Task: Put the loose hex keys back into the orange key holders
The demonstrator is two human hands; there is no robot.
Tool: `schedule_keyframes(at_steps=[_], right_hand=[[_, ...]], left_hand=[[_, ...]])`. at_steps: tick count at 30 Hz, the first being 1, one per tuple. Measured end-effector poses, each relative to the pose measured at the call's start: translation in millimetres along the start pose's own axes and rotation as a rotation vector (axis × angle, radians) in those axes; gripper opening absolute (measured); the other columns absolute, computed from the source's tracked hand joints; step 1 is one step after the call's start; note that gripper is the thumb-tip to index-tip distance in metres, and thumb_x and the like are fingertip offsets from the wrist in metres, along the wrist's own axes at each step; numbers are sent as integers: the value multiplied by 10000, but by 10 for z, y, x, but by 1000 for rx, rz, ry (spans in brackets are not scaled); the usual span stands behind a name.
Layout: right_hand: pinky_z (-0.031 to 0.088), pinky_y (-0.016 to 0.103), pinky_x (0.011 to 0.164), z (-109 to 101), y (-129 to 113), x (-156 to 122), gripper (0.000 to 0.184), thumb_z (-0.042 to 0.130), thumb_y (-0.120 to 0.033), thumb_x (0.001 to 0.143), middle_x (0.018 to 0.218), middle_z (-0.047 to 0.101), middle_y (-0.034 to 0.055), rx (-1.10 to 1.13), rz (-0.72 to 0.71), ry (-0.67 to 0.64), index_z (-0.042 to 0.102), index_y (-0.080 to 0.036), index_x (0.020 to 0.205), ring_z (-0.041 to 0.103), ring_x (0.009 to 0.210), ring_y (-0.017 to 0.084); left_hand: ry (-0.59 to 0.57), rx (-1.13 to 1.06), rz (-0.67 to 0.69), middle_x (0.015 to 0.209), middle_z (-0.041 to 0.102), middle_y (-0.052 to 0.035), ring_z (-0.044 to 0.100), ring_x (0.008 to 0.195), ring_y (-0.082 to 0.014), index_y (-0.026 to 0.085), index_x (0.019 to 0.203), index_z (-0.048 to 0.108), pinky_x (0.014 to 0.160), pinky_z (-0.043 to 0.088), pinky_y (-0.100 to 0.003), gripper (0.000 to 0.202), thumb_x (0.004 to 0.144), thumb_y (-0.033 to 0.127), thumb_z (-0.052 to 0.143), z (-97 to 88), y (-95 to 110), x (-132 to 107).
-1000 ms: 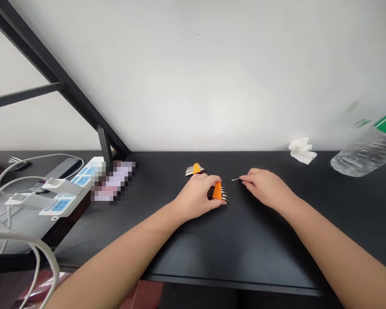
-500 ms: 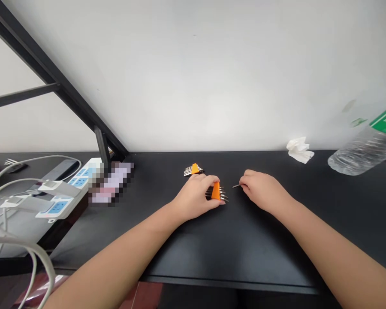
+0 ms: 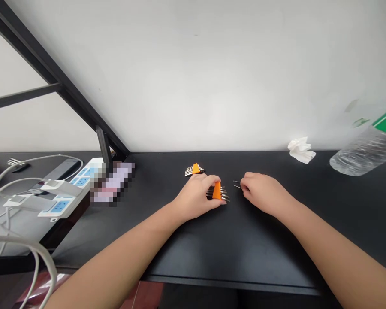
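My left hand [image 3: 197,195] grips an orange hex key holder [image 3: 217,191] between thumb and fingers, just above or on the black table. Several metal hex keys [image 3: 224,195] stick out of the holder on its right side. A short gap to the right, my right hand [image 3: 255,186] is closed in a pinch with two thin metal tips [image 3: 237,186] poking out to the left; they look like hex keys, their rest hidden by the fingers. Behind my left hand lies a second orange holder [image 3: 196,168] with a fan of metal keys.
The black table [image 3: 231,253] meets a white wall at the back. A crumpled tissue [image 3: 301,150] and a tilted plastic bottle [image 3: 366,152] are at the right. On the left are a power strip [image 3: 80,182] with chargers and white cables, and a black metal frame [image 3: 80,111].
Two thin metal tips now show at my right fingers, where one showed before. My left hand keeps its grip on the holder. The view has shifted very slightly.
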State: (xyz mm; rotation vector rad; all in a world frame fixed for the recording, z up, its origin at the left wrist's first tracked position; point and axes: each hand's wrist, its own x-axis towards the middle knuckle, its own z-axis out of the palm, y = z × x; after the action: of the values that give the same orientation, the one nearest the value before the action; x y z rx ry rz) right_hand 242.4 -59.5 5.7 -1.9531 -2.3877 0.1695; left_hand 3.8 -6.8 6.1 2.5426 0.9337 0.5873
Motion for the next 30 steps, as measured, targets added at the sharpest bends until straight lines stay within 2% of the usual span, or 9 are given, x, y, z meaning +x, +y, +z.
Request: schedule_keyframes(at_steps=[3,5,10,15,20,24,30], right_hand=[[282,273,526,-22,-35,-40,163,551,-102,828,810,627,23,38,-12,-76,565,-198,698,537,610,134],[274,276,522,-38,-68,-65,156,551,-91,805,794,625,23,45,-23,-81,542,-199,694,522,592,132],[309,263,547,-71,-154,-78,147,548,-107,828,744,605,-15,232,-78,23,510,-213,734,509,614,127],[363,251,609,-26,-168,-60,130,520,-121,892,776,578,-16,388,-192,131,550,-212,804,503,665,124],[366,250,614,5,-155,-58,162,520,-125,928,774,550,-8,402,-254,163,576,-203,797,491,670,123],[366,253,604,-10,-149,-66,184,510,-139,946,765,536,-9,389,-240,163,585,-204,791,486,659,123],[392,272,629,0,-138,-76,219,478,-195,1007,836,574,21,323,-270,180,643,-207,863,526,689,136]], left_hand=[[-21,-3,4,1082,730,-44,675,1005,-259,228,1137,633,916,527,-397,488,735,388,861,7,-15,1],[-38,-9,3,1102,729,-46,672,1008,-257,232,1145,624,920,523,-397,500,733,382,865,10,-20,4],[-46,-14,-3,1118,729,-40,670,1003,-247,231,1134,619,940,511,-396,484,734,345,865,9,-14,13],[-60,-12,5,1078,732,-38,669,976,-246,229,1129,625,938,509,-400,486,726,351,869,12,-3,17],[-72,-2,6,1038,732,-30,659,935,-236,221,1121,621,936,504,-402,480,731,350,869,14,9,20],[-72,-8,2,1043,729,-29,659,944,-236,226,1115,625,940,502,-403,474,731,356,869,10,11,17],[-87,21,-3,1036,720,-46,652,955,-248,226,1133,632,927,502,-414,481,739,380,863,21,3,10]])
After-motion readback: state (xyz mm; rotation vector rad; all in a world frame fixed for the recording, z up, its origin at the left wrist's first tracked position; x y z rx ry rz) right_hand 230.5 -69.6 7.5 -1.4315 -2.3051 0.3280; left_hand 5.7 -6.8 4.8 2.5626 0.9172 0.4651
